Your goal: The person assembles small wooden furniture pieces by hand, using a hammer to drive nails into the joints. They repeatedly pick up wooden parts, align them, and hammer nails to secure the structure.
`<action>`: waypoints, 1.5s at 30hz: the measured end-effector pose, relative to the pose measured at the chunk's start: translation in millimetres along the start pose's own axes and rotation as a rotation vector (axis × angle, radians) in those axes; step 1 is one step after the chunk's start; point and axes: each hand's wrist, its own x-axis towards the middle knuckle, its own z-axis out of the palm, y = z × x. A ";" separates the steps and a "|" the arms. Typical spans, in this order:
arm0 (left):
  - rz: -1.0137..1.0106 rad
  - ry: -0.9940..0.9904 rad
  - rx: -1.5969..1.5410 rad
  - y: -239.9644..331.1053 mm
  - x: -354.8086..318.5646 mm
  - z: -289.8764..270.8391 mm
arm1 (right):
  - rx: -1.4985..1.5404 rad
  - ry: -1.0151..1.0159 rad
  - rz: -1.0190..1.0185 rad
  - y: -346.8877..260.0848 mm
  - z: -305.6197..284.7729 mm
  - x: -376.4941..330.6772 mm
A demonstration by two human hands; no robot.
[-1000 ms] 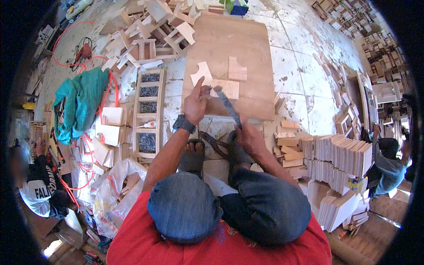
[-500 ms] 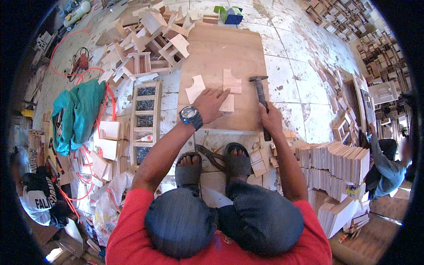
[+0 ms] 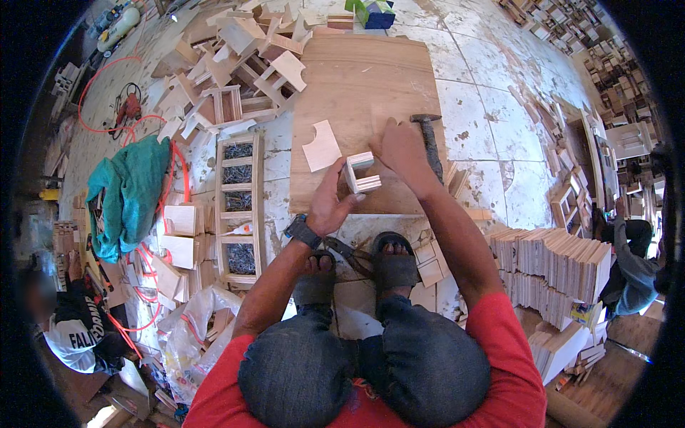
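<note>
My left hand (image 3: 330, 205) is closed on a small U-shaped wooden piece (image 3: 367, 183), tilted up with its pale layered edges showing. My right hand (image 3: 405, 151) is over the plywood board (image 3: 342, 78), its fingers bent and drawn together; what they hold, if anything, is hidden and blurred. Just right of that hand, a hammer (image 3: 429, 143) with a dark handle lies on the board, its head toward the far side. A flat wooden piece with a curved notch (image 3: 322, 147) lies on the board, beyond my left hand.
A compartmented wooden tray of nails (image 3: 238, 175) stands left of the board. A heap of wooden assemblies (image 3: 242, 64) lies at the far left. Stacked wooden panels (image 3: 553, 260) stand to the right. Pincers (image 3: 347, 257) lie between my feet. Two people sit at the sides.
My right hand has let go of the hammer and moved left over the board. My left hand has lifted a small wooden piece and drawn slightly nearer.
</note>
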 end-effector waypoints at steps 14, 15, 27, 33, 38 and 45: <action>0.077 -0.004 0.038 35.0 13.2 -8.9 | 1.327 -0.218 0.208 1.4 -28.7 -80.1; 0.063 -0.010 0.023 34.9 14.1 -8.0 | 1.322 -0.213 0.206 0.2 -29.5 -78.8; 0.161 -0.046 0.159 23.3 36.8 -6.3 | 1.222 -0.145 0.110 1.8 -27.7 -59.8; 0.206 0.000 0.204 33.1 30.5 -5.6 | 1.171 -0.048 0.254 1.6 -28.8 -65.7; 0.122 0.275 0.150 22.0 -31.1 -30.2 | 0.709 0.259 0.201 42.1 -15.9 -75.4; -0.625 0.620 0.753 -37.5 -197.4 -104.6 | 0.268 0.165 0.282 85.0 13.4 -129.2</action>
